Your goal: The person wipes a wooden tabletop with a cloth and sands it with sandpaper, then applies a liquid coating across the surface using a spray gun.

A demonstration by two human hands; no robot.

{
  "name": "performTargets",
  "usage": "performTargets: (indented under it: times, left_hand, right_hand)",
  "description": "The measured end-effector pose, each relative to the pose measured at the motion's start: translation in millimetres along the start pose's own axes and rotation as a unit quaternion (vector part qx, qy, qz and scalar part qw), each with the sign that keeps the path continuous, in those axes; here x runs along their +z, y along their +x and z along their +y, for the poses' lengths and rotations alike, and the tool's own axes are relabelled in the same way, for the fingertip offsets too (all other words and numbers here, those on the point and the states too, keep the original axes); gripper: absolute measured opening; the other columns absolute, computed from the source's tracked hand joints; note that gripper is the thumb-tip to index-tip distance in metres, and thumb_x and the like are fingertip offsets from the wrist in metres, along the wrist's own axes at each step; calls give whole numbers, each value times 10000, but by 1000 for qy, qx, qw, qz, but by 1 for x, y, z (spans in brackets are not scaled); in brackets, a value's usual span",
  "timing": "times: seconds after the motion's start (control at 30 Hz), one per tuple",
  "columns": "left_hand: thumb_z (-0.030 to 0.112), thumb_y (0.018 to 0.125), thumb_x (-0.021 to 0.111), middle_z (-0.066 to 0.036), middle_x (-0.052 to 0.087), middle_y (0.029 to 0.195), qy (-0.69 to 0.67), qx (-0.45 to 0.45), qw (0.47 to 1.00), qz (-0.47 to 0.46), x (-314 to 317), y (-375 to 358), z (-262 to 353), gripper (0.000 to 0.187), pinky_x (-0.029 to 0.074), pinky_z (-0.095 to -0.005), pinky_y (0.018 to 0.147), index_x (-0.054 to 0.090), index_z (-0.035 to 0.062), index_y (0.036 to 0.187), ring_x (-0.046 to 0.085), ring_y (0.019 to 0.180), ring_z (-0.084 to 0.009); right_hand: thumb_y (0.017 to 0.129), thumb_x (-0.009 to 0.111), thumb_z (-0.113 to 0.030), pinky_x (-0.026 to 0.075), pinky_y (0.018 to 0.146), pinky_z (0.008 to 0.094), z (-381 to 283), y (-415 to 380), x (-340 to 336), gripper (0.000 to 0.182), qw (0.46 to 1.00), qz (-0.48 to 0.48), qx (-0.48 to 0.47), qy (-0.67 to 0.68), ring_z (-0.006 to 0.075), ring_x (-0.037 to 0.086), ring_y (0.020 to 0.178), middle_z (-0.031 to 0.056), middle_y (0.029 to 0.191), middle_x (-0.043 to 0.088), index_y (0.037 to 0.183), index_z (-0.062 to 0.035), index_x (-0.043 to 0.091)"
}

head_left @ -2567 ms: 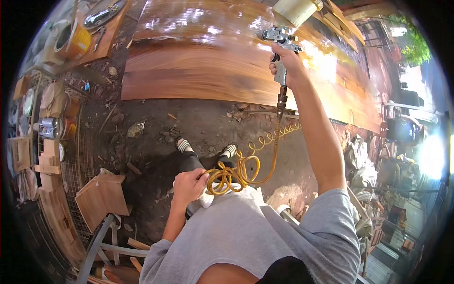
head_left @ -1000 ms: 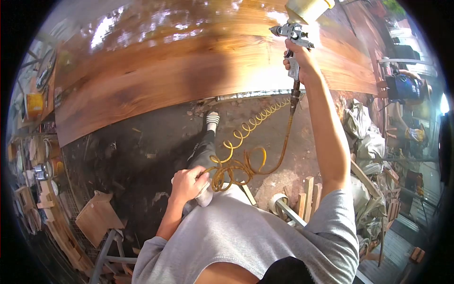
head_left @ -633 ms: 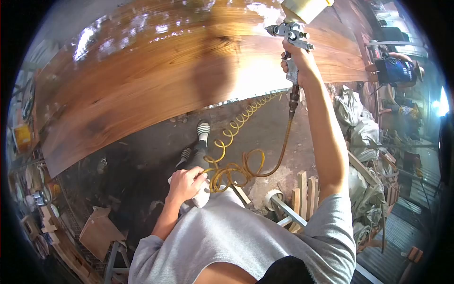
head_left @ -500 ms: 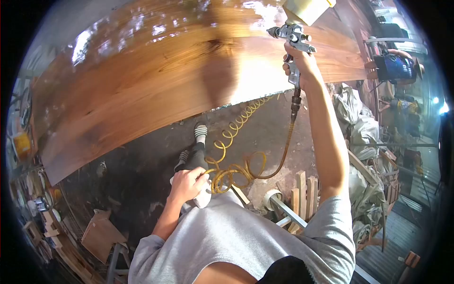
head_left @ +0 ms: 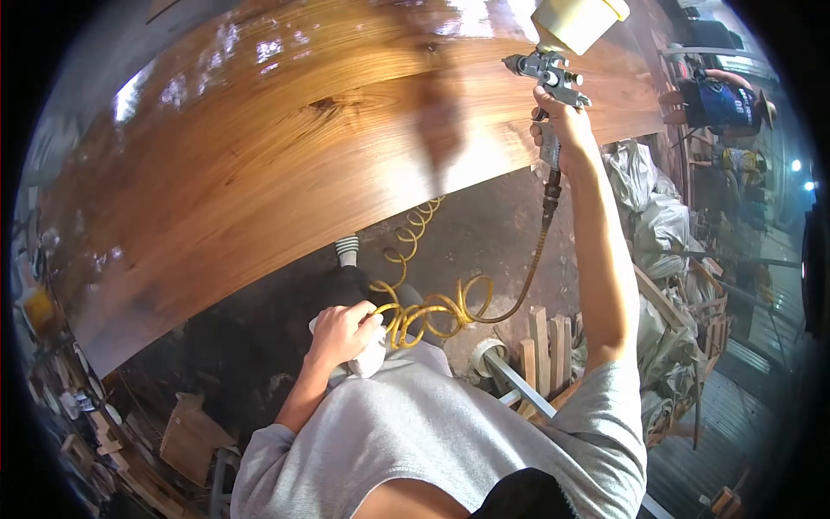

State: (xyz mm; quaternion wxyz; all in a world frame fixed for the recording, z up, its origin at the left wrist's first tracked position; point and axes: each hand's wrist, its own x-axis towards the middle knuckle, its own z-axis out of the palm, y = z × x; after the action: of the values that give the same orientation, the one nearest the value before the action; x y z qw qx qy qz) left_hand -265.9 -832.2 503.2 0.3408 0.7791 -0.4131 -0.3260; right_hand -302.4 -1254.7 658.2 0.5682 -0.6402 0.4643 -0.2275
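Note:
My right hand [head_left: 566,130] is wrapped round the grip of a metal spray gun [head_left: 546,69], held over a glossy wooden slab [head_left: 259,164]. A pale yellow paint cup [head_left: 581,24] sits on top of the gun, whose nozzle points left in view. From the grip's base a yellow coiled air hose [head_left: 471,318] loops down to my left hand [head_left: 344,333]. At my waist, that hand is closed on the hose, with a white cloth-like bundle [head_left: 370,356] bunched beneath it. Its fingertips are partly hidden.
Wood offcuts [head_left: 545,350] stand by a metal bar [head_left: 527,389] at my right. Grey plastic sheeting [head_left: 661,229] is heaped beyond them. Another person [head_left: 726,102] is at far right. A wooden box [head_left: 194,437] and stacked timber [head_left: 121,458] lie at lower left.
The spray gun and my right hand have shifted slightly right and down in view. The slab appears lower and covers more of my feet; its dark shadow has moved right. Both grips stay the same.

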Motion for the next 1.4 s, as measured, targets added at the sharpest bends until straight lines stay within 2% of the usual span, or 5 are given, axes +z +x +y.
performTargets:
  times: [0.47, 0.53, 0.77, 0.97, 1.4]
  left_hand:
    - [289, 881, 648, -159, 673, 692, 16, -20, 1000, -13, 28, 63, 55, 214, 518, -436, 592, 703, 82, 885, 674, 661, -359]
    - [277, 893, 627, -197, 669, 705, 8, -30, 999, -23, 37, 75, 71, 221, 517, -491, 626, 686, 64, 879, 662, 685, -404]
    - [270, 889, 632, -196, 669, 705, 1, -34, 999, -6, 87, 119, 122, 219, 518, -492, 644, 683, 57, 892, 663, 692, -406]
    - [256, 892, 630, -192, 668, 703, -8, -35, 999, -2, 149, 168, 175, 218, 511, -487, 641, 677, 43, 887, 660, 691, -403]
    - [262, 896, 632, -190, 681, 725, -28, -45, 998, -21, 239, 235, 261, 235, 508, -485, 663, 691, 34, 905, 667, 703, -397]
  right_hand:
    - [919, 701, -238, 436, 471, 299, -5, 70, -93, 247, 999, 43, 13, -4, 140, 543, 532, 48, 749, 559, 960, -55, 540]
    - [918, 701, -232, 435, 474, 299, -3, 85, -113, 233, 999, 34, 9, -1, 138, 544, 534, 46, 752, 557, 948, -62, 545]
    - [895, 728, -283, 447, 476, 299, 9, 144, -184, 256, 1000, 19, 2, -4, 142, 563, 531, 38, 747, 580, 936, -83, 574]
    - [928, 687, -215, 410, 403, 278, 13, 191, -252, 194, 999, -16, -22, 17, 155, 554, 512, 51, 730, 565, 912, -64, 567]
    - [943, 669, -212, 422, 410, 276, 19, 270, -361, 195, 999, -45, -27, 9, 153, 545, 498, 70, 742, 570, 923, -44, 571]
